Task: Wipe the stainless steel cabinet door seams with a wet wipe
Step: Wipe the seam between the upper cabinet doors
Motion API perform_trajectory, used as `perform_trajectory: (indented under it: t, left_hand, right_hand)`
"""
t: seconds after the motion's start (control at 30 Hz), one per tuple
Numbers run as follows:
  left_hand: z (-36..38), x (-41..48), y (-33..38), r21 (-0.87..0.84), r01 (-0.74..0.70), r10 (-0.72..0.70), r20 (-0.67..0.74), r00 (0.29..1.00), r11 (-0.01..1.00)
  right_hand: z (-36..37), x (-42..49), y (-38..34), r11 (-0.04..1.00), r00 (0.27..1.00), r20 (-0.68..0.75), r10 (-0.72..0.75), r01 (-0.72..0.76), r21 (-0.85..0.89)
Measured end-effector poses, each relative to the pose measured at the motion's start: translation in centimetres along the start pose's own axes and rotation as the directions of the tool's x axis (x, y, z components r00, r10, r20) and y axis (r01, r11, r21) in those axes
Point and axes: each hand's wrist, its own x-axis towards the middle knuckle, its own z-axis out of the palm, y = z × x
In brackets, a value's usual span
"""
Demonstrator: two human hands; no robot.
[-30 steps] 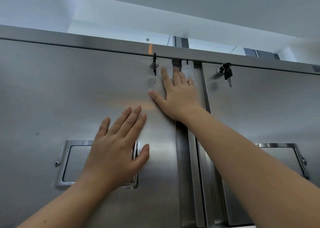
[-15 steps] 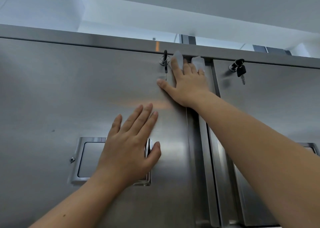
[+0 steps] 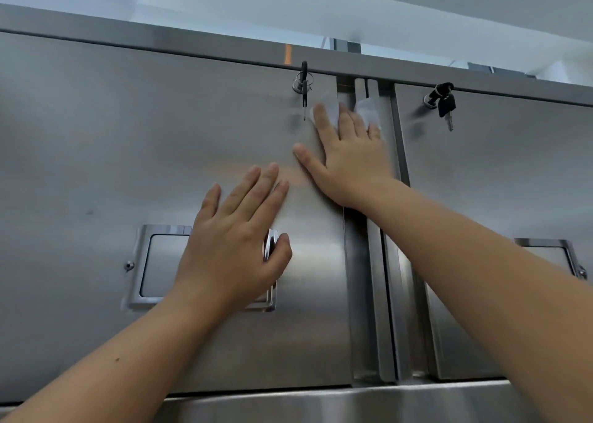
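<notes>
Two stainless steel cabinet doors face me, the left door (image 3: 128, 140) and the right door (image 3: 500, 172), split by a vertical seam (image 3: 369, 278). My right hand (image 3: 349, 159) lies flat near the top of the seam, pressing a white wet wipe (image 3: 365, 111) against the metal; the wipe shows above my fingertips. My left hand (image 3: 231, 249) rests flat with fingers spread on the left door, partly covering its recessed handle (image 3: 154, 265).
A key hangs in the left door's lock (image 3: 303, 85), just left of my right fingertips. Another key with a black fob hangs in the right door's lock (image 3: 444, 101). A second recessed handle (image 3: 552, 255) sits behind my right forearm. A steel ledge (image 3: 337, 403) runs below the doors.
My right hand with the wipe has slid a little down the seam from its top end. The view has shifted, showing the doors' lower edge. My left hand stays on the left door.
</notes>
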Motion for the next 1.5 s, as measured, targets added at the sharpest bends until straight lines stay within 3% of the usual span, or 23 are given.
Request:
perform_trajectory:
  t: [0.13, 0.4, 0.53, 0.7, 1.03, 1.27, 1.5]
  left_hand:
    - [0.1, 0.0, 0.0, -0.004, 0.005, -0.005, 0.003, 1.0, 1.0]
    - [0.1, 0.0, 0.1, 0.026, 0.005, -0.005, 0.023, 1.0, 1.0]
    - [0.1, 0.0, 0.2, 0.052, 0.013, -0.015, 0.051, 0.999, 0.999]
    - [0.1, 0.1, 0.5, 0.089, 0.005, -0.009, 0.045, 0.999, 0.996]
    - [1.0, -4.1, 3.0, 0.062, 0.098, -0.098, -0.009, 0.995, 0.993]
    - [1.5, -5.2, 3.3, 0.105, 0.112, -0.114, 0.015, 0.993, 0.988]
    - [1.4, -7.7, 3.7, 0.124, 0.021, -0.025, 0.029, 0.999, 0.992]
  right_hand:
    - [0.2, -1.1, -0.3, 1.0, 1.0, 0.004, 0.001, -0.001, 0.026]
    - [2.7, -13.3, -1.5, 0.99, 0.995, -0.01, -0.095, 0.096, 0.105]
    - [1.8, -10.0, -0.6, 0.994, 0.994, -0.002, -0.105, 0.105, 0.028]
    - [1.4, -5.9, -1.7, 0.994, 0.999, -0.02, 0.027, -0.025, 0.102]
    - [3.5, -19.3, -2.5, 0.989, 0.995, -0.036, -0.092, 0.095, 0.114]
    - [2.5, -15.0, -2.1, 0.994, 0.995, 0.084, -0.062, 0.054, 0.092]
    - [3.4, -19.3, -3.1, 0.989, 0.999, -0.001, -0.043, 0.043, 0.144]
